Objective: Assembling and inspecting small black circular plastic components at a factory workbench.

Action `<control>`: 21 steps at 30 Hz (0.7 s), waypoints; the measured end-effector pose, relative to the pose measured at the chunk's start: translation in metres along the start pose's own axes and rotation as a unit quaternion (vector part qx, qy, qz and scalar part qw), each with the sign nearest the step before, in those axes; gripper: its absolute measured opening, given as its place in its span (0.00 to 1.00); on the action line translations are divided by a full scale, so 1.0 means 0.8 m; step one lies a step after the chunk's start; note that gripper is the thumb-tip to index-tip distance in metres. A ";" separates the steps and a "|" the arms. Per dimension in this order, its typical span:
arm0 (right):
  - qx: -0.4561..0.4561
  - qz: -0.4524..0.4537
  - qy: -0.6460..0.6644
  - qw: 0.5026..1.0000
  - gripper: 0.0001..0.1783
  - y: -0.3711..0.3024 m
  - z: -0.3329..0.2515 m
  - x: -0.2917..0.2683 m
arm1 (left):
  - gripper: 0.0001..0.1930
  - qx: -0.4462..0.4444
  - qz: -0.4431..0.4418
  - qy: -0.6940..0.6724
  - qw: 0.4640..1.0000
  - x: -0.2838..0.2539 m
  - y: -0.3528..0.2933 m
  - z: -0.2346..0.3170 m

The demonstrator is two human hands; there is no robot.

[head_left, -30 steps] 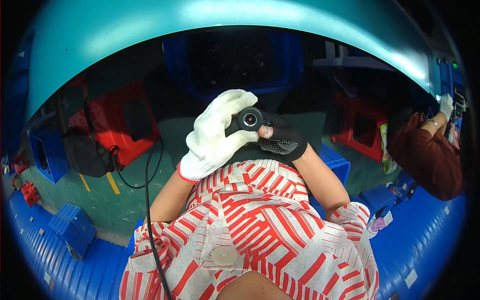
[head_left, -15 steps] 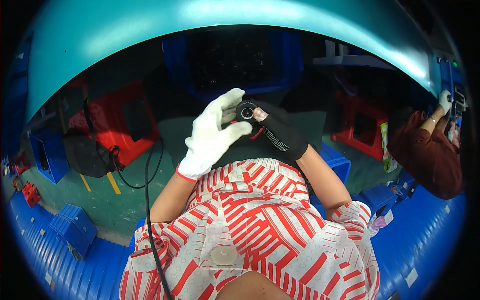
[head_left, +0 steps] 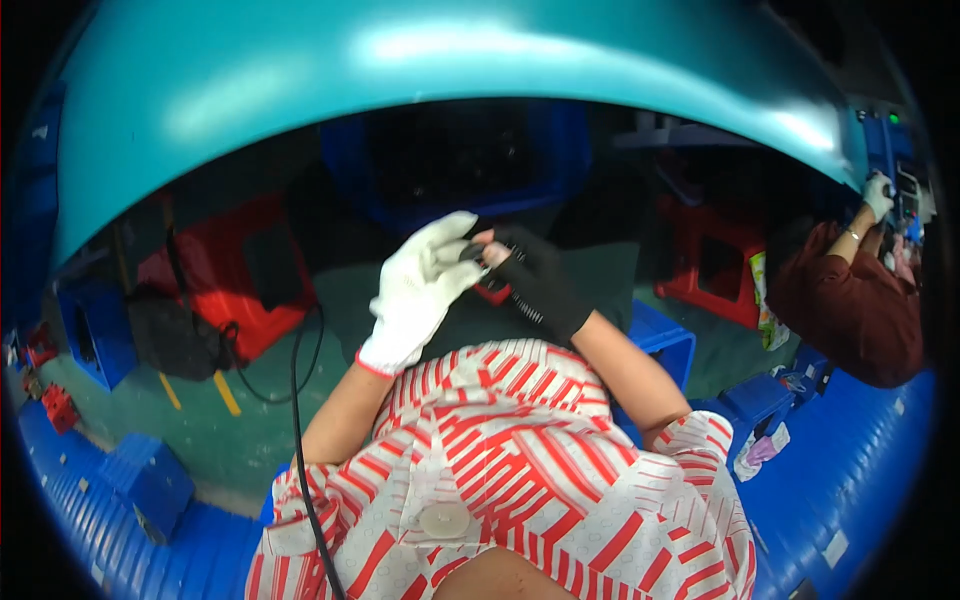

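My right hand point(head_left: 535, 270), in a black glove with bare fingertips, pinches a small black round part point(head_left: 473, 252) in front of my body. The part is turned nearly edge-on and partly covered by fingers, so its exact kind is unclear. On its other side, my left hand point(head_left: 415, 290), in a white knitted glove with a red cuff edge, has thumb and curled fingers closed on the part; its uppermost finger stays raised. Something small and red point(head_left: 493, 292) shows just below the right fingers.
A teal curved surface point(head_left: 480, 60) spans the far side. Beneath it sits a blue crate point(head_left: 350, 180) with dark contents. Red stools point(head_left: 235, 260) stand on both sides. A black cable point(head_left: 297, 420) hangs at left. Another person point(head_left: 850, 290) works at far right.
Both hands sit slightly lower in view. The round part has turned from showing its ringed face to nearly edge-on, and my left fingers have closed in on it.
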State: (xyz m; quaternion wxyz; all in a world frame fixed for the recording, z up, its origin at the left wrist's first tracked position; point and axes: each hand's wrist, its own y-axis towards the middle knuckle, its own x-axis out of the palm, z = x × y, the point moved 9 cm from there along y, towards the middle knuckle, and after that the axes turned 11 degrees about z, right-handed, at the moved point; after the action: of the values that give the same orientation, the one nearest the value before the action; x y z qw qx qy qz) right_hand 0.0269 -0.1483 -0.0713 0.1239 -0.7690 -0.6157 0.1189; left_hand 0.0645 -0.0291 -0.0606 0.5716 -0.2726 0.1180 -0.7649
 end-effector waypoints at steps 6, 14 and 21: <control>-0.240 0.058 -0.199 0.948 0.18 0.021 -0.052 -0.013 | 0.28 0.003 0.072 -0.057 0.996 -0.026 0.019 -0.025; -0.443 0.092 -0.295 0.842 0.09 0.004 -0.218 -0.046 | 0.23 0.021 0.123 -0.009 0.992 -0.050 0.027 -0.008; -0.511 0.352 -0.538 0.571 0.11 0.145 -0.352 -0.190 | 0.23 0.001 0.082 0.028 0.996 -0.024 0.033 -0.010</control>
State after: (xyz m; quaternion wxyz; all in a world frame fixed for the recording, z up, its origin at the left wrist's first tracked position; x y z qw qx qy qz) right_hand 0.1957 -0.3338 0.1592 -0.6954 -0.6548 -0.2083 0.2102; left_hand 0.0850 -0.0201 -0.0859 0.6294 -0.2396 0.1549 -0.7228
